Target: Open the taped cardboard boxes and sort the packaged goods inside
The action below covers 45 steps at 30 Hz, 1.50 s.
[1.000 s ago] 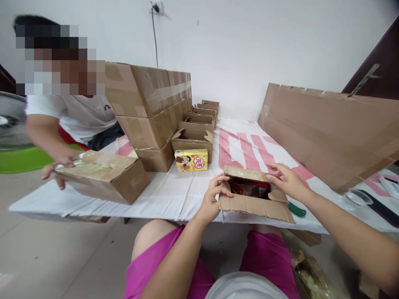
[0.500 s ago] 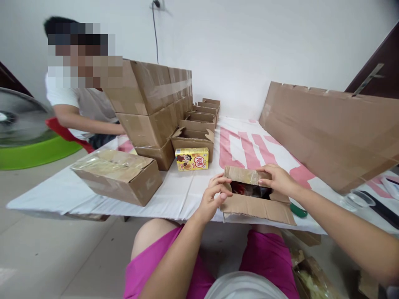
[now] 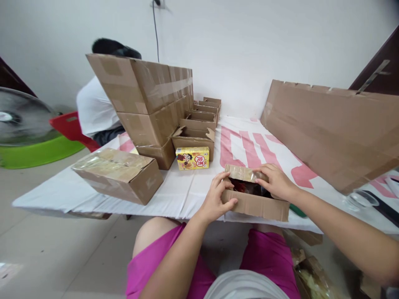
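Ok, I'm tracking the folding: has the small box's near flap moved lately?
Yes. The near flap has swung up and inward from lying out toward the table edge, the left hand now on it.

A white wall [image 3: 249, 41] is seen at the back. A black cable [image 3: 155, 37] is hung down it from a plug [image 3: 157, 4] near the top. The floor [image 3: 46, 249] is laid with pale, shiny tiles. A low table [image 3: 187, 193] is covered with a white cloth, and big pink shapes are printed on it. At the left, a fan [image 3: 18, 118] is seen, with a green round thing [image 3: 37, 153] under it. A red plastic seat [image 3: 73, 126] is placed just beside them. At the right, part of a dark brown door [image 3: 382, 68] is seen. The room is lit softly and evenly.
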{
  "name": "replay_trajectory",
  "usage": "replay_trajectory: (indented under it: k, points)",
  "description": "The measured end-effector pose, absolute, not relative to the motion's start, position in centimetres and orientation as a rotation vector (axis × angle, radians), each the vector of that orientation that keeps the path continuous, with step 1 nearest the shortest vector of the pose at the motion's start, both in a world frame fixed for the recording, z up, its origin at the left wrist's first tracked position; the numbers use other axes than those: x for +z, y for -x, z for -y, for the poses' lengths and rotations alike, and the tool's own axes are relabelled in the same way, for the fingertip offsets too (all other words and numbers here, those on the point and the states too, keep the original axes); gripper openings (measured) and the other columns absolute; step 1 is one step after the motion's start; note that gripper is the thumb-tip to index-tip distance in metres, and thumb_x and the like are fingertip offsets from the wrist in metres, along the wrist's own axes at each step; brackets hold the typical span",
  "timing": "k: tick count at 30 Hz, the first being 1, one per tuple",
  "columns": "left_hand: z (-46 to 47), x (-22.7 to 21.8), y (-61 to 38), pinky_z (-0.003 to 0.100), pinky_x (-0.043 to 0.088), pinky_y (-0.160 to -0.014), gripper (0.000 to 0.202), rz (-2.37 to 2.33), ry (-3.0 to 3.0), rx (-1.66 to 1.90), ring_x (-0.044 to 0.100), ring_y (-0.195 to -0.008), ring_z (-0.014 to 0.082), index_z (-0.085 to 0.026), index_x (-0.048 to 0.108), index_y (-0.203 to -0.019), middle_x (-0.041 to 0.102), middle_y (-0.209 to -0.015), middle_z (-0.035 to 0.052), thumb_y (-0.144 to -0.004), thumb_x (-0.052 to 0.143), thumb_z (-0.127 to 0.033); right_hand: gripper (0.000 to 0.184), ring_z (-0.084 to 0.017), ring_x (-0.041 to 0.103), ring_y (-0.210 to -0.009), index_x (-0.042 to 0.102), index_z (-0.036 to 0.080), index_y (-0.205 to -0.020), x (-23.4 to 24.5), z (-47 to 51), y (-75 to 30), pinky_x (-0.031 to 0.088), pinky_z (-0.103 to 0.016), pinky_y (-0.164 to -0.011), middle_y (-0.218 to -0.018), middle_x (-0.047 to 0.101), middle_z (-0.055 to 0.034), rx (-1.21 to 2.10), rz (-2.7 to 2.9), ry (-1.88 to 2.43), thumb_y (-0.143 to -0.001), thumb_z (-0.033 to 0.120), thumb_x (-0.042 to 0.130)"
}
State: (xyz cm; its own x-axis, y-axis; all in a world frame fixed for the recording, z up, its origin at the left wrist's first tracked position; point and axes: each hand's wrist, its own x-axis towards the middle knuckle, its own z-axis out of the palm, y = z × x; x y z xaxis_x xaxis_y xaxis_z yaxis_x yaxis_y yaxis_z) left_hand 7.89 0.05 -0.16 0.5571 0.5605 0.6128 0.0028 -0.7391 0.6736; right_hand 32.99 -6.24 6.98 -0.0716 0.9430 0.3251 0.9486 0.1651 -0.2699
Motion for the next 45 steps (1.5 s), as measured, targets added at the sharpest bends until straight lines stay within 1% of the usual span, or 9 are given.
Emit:
replay_trajectory:
  k: [6,11,17,23,26,31,34,38,45]
  points:
    - [0.0,0.0,-7.7,0.049,0.034,-0.113,0.025,-0.471,-2.14,1.133,0.039,-0.137,0.0291,-0.02,0.057,-0.092,0.045,-0.142,0.0147,-0.08,0.07,-0.038,0.029,-0.026,0.056,-0.112,0.065,0.024,-0.109,7.3,8.2,-35.3,0.047,-0.046,-0.097,-0.114,0.065,-0.0086,-0.146,1.865,1.76,-0.086,0.039,0.055]
    - [0.0,-0.2,-7.8,0.048,0.033,-0.113,0.029,-0.485,-2.146,1.117,0.037,-0.138,0.0279,-0.02,0.056,-0.106,0.042,-0.145,0.0153,-0.083,0.067,-0.034,0.033,-0.022,0.064,-0.087,0.064,0.02,-0.105,3.7,11.1,-40.0,0.054,-0.039,-0.074,-0.103,0.068,-0.0096,-0.125,1.528,1.964,-0.088,0.043,0.047]
    - [0.8,1.0,-7.6,0.048,0.036,-0.11,0.026,-0.583,-2.282,1.142,0.039,-0.137,0.0304,-0.02,0.058,-0.106,0.043,-0.144,0.015,-0.083,0.064,-0.031,0.034,-0.029,0.066,-0.095,0.068,0.021,-0.104,-2.8,15.5,-42.8,0.052,-0.044,-0.084,-0.101,0.07,-0.0108,0.007,1.816,2.109,-0.074,0.034,0.061]
    - [2.8,5.2,-8.4,0.043,0.045,-0.099,0.027,-0.573,-2.631,0.984,0.063,-0.106,0.0256,-0.02,0.06,-0.11,0.069,-0.111,0.0097,-0.084,0.058,-0.023,0.041,-0.027,0.065,-0.094,0.062,0.021,-0.118,-5.2,17.4,-44.3,0.052,-0.042,-0.084,-0.098,0.066,-0.0101,-0.057,1.74,2.235,-0.078,0.026,0.052]
    - [2.5,6.6,-9.5,0.035,0.052,-0.078,0.021,-0.675,-2.736,0.709,0.068,-0.086,0.0243,-0.019,0.064,-0.104,0.073,-0.096,0.0091,-0.086,0.058,-0.029,0.041,-0.027,0.066,-0.092,0.061,0.021,-0.116,-4.0,17.5,-45.1,0.054,-0.041,-0.079,-0.1,0.064,-0.0099,-0.097,1.578,2.233,-0.076,0.028,0.052]
    - [1.6,7.0,-11.2,0.038,0.053,-0.075,0.03,-0.754,-2.824,0.53,0.07,-0.078,0.0274,-0.015,0.069,-0.084,0.073,-0.084,0.0131,-0.092,0.051,-0.038,0.041,-0.027,0.063,-0.097,0.058,0.026,-0.123,1.8,17.6,-43.2,0.054,-0.036,-0.065,-0.106,0.063,-0.0093,-0.285,1.451,2.048,-0.084,0.037,0.051]
    - [1.6,6.1,-11.8,0.045,0.05,-0.089,0.035,-0.714,-2.906,0.558,0.068,-0.099,0.0324,-0.013,0.07,-0.092,0.072,-0.103,0.0177,-0.093,0.048,-0.04,0.039,-0.027,0.061,-0.105,0.057,0.029,-0.125,5.4,17.4,-40.4,0.054,-0.039,-0.078,-0.116,0.064,-0.008,-0.298,1.592,1.939,-0.089,0.044,0.051]
    - [1.7,4.2,-11.9,0.053,0.036,-0.108,0.035,-0.712,-2.919,0.862,0.042,-0.136,0.0372,-0.014,0.066,-0.108,0.052,-0.142,0.0196,-0.089,0.054,-0.041,0.039,-0.025,0.062,-0.106,0.059,0.031,-0.126,8.0,15.9,-37.6,0.052,-0.041,-0.09,-0.117,0.065,-0.0067,-0.182,1.823,1.864,-0.092,0.046,0.049]
    - [1.7,3.6,-11.9,0.052,0.038,-0.104,0.033,-0.694,-2.908,0.884,0.055,-0.123,0.0352,-0.013,0.066,-0.106,0.062,-0.129,0.0197,-0.089,0.053,-0.039,0.04,-0.024,0.066,-0.092,0.065,0.03,-0.121,9.5,13.7,-37.4,0.056,-0.038,-0.076,-0.103,0.068,-0.0077,-0.018,2.049,1.883,-0.091,0.05,0.048]
